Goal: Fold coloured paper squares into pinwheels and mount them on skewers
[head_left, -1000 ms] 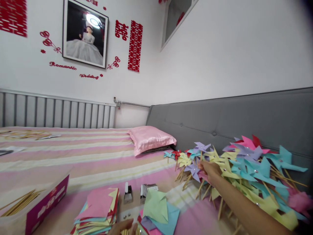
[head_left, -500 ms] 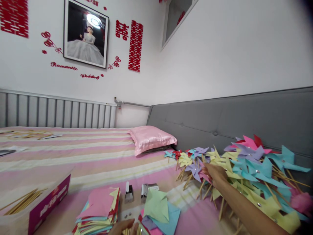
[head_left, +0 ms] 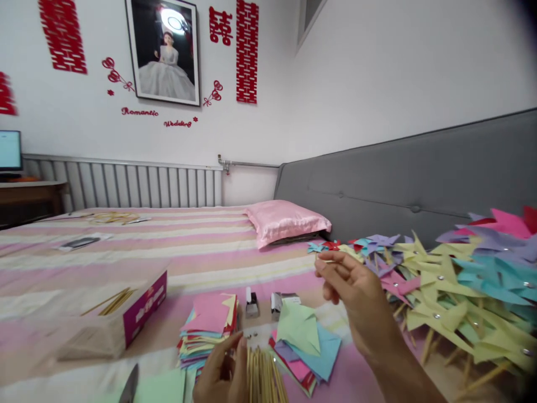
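My right hand (head_left: 352, 294) is raised over the bed, left of the pinwheels, with thumb and forefinger pinched; anything between the fingertips is too small to make out. Low in front, my left hand (head_left: 222, 369) has curled fingers and its thumb close to the forefinger; what it holds, if anything, is hidden. It is between a stack of coloured paper squares (head_left: 210, 319) and a bundle of wooden sticks (head_left: 264, 378). Small metal fasteners (head_left: 251, 336) lie just beyond it. Many paper pinwheels (head_left: 440, 277) on sticks are heaped at the right.
Green and blue cut papers (head_left: 302, 336) lie right of the sticks. Two small opened boxes (head_left: 251, 303) stand behind. A clear box (head_left: 96, 336) with sticks is at left, near a dark blade (head_left: 129, 383) on green paper. A pink pillow (head_left: 289, 221) lies against the grey headboard (head_left: 377, 179).
My right hand has left the pinwheel heap and moved up and left. A pink pinwheel it was touching now lies in the heap. The view has turned left.
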A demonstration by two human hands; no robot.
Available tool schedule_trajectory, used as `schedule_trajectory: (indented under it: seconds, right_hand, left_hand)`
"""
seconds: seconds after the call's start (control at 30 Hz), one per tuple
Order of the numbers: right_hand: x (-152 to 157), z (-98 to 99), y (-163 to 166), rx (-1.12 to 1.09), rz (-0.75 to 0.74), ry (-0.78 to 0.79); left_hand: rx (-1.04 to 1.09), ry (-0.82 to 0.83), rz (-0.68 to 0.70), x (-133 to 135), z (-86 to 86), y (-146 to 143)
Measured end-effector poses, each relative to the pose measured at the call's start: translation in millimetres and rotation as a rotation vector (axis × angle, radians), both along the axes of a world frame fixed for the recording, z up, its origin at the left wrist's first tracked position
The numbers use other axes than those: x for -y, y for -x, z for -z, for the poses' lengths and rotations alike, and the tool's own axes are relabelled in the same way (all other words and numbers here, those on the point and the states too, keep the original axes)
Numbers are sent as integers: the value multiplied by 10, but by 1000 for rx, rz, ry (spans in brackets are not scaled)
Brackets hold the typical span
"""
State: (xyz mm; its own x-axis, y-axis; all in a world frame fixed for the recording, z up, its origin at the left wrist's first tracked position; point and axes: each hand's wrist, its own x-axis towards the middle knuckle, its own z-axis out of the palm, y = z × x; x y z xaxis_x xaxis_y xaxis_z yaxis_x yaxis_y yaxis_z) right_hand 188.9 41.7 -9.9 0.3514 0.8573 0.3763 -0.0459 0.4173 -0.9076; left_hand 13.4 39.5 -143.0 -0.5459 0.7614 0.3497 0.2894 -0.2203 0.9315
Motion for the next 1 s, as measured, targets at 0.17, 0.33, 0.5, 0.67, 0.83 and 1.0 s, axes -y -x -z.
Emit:
schedule_trajectory:
  seconds: [0.17, 0.33, 0.5, 0.67, 0.83, 1.0]
  right_hand:
    - [-197, 447, 279, 339, -62, 150]
    - [-405, 758, 178, 712, -26, 292]
    - [-481, 922, -71, 915, 131, 459]
    - [-616, 1205, -121, 1047, 216, 533]
    - [-705, 1412, -82, 1094, 196, 525]
    - [-725, 1430, -91, 1055, 245, 534]
  left_hand:
    - [157, 131, -7, -3, -69, 150]
    - [230, 118, -30, -11, -136, 230]
    - [272, 125, -89, -11, -201, 214]
    - [258, 122, -32, -10, -192, 187]
    - [233, 152, 9, -29, -131, 204]
    - [215, 151, 29, -24, -112, 194]
